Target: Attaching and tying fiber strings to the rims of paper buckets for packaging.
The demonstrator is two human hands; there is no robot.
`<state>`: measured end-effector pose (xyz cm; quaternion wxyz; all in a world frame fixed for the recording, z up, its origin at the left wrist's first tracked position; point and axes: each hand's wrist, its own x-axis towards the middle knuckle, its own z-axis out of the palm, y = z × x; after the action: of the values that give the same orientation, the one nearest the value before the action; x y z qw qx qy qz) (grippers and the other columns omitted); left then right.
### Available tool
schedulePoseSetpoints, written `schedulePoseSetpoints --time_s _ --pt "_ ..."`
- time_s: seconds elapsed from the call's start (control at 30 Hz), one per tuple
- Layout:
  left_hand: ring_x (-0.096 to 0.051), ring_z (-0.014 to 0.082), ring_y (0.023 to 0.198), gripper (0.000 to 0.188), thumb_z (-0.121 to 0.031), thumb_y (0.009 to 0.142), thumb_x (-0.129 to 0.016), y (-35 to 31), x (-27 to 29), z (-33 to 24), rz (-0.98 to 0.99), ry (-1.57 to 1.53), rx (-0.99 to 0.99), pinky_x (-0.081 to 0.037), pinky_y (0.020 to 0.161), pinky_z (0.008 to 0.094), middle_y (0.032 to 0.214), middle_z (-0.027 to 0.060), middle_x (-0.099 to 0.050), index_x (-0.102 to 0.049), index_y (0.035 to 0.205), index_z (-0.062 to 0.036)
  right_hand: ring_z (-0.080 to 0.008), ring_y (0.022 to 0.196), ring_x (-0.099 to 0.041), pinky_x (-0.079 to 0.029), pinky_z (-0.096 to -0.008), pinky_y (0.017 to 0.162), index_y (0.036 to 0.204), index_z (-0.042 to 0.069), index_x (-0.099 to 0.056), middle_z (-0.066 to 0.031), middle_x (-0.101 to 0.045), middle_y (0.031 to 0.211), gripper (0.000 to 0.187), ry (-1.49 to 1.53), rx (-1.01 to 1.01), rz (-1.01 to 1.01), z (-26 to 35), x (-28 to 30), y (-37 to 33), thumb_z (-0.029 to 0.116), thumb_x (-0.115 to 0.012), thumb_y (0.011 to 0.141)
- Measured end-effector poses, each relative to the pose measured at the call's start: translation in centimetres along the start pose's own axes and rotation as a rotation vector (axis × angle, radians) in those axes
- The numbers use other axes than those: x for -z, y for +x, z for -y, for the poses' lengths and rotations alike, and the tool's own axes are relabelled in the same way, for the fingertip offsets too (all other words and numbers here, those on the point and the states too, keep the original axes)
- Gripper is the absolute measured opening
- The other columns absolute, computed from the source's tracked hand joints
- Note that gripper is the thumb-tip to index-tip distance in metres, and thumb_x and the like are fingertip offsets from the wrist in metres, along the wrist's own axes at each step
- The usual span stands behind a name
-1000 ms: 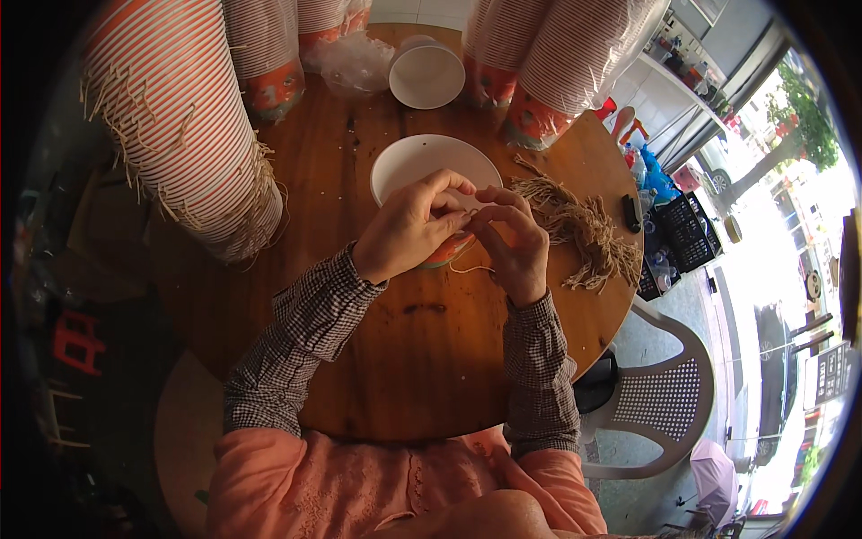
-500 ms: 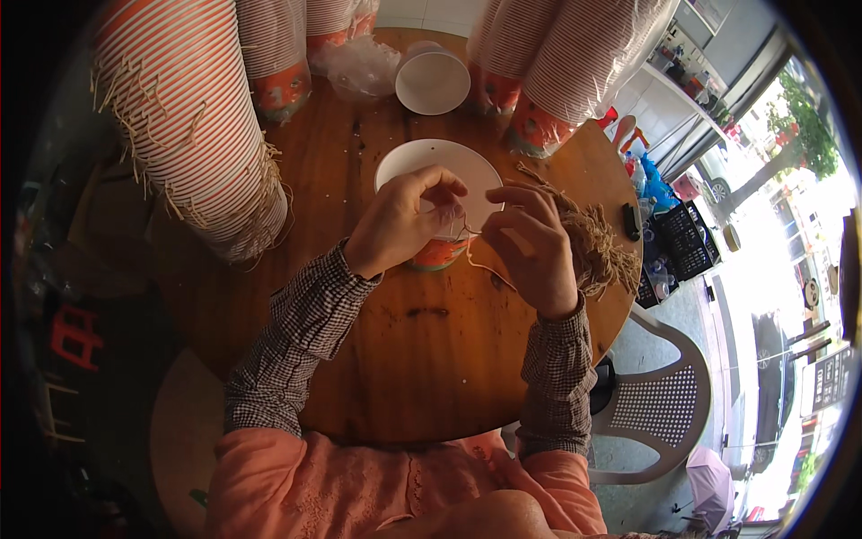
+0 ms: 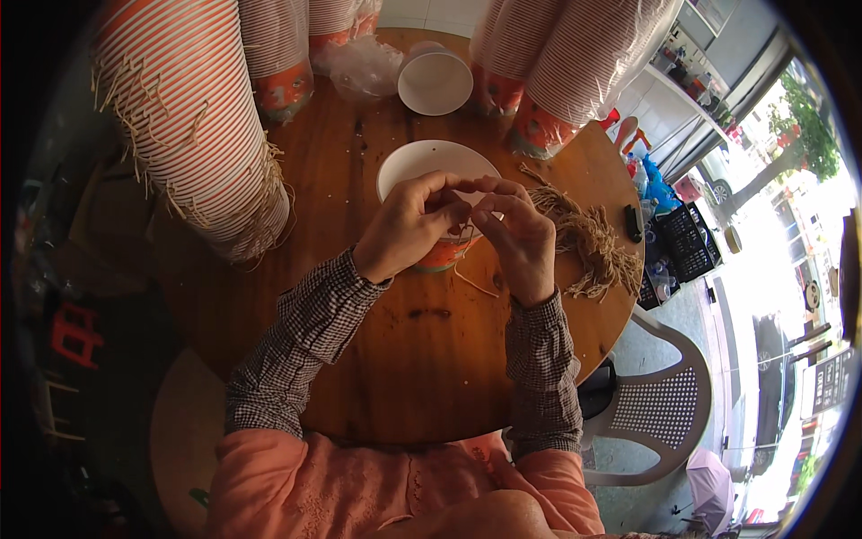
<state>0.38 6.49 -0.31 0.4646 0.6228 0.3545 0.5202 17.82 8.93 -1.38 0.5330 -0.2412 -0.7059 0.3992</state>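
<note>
A paper tub (image 3: 429, 158), white inside and orange-red outside, stands on the round wooden table (image 3: 395, 359) in front of me. My left hand (image 3: 406, 225) and my right hand (image 3: 521, 235) meet over its near rim. Fingertips of both hands are pinched together on a thin tan piece of twine (image 3: 474, 283). Its loose end hangs down below my right hand, against the tabletop. The fingers hide most of the twine at the rim. To the right of my right hand lies a loose bundle of the same twine (image 3: 600, 251).
A tall leaning stack of paper tubs (image 3: 197, 135), with twine ends sticking out, stands at the left. Plastic-wrapped stacks (image 3: 584, 76) rise at the back. Another white tub (image 3: 435, 83) lies tipped beside a crumpled plastic bag (image 3: 361, 67). A plastic chair (image 3: 660, 404) is at the right.
My right hand has moved left to meet my left hand, closing the gap between them. The twine's loose end has shifted left and now hangs lower beneath the fingers.
</note>
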Motion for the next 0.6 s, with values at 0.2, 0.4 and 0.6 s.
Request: schedulePoseSetpoints --time_s 0.2,0.4,0.6 --pt "-0.065 0.0106 0.083 0.03 -0.004 0.094 -0.055 0.0 -0.1 0.2 -0.028 -0.068 0.024 -0.055 0.075 0.024 0.092 0.0096 -0.067 -0.049 0.123 0.0051 -0.0172 0.11 -0.055 -0.044 -0.0314 0.094 0.092 0.002 -0.069 -0.0088 -0.059 0.114 0.009 0.111 -0.064 -0.057 -1.1 -0.4 -0.3 0.002 -0.069 0.082" --pt "-0.065 0.012 0.086 0.036 -0.001 0.093 -0.056 0.0 -0.3 0.5 0.019 -0.097 0.032 -0.054 0.078 0.0244 0.096 0.0128 -0.068 -0.045 0.127 0.0027 -0.0161 0.108 -0.055 -0.046 -0.0294 0.092 0.097 -0.003 -0.066 -0.01 -0.058 0.113 0.01 0.109 -0.087 -0.06 -1.2 -0.2 -0.6 -0.001 -0.063 0.088" --pt "-0.065 0.0133 0.092 0.036 0.0 0.092 -0.058 -0.1 -0.2 -0.3 0.005 0.024 -0.013 -0.052 0.082 0.0252 0.096 0.012 -0.069 -0.047 0.126 0.0006 -0.0137 0.094 -0.061 -0.048 -0.0278 0.085 0.099 -0.002 -0.067 -0.007 -0.066 0.098 0.012 0.204 -0.196 -0.119 -0.1 -0.4 -0.7 0.001 -0.065 0.087"
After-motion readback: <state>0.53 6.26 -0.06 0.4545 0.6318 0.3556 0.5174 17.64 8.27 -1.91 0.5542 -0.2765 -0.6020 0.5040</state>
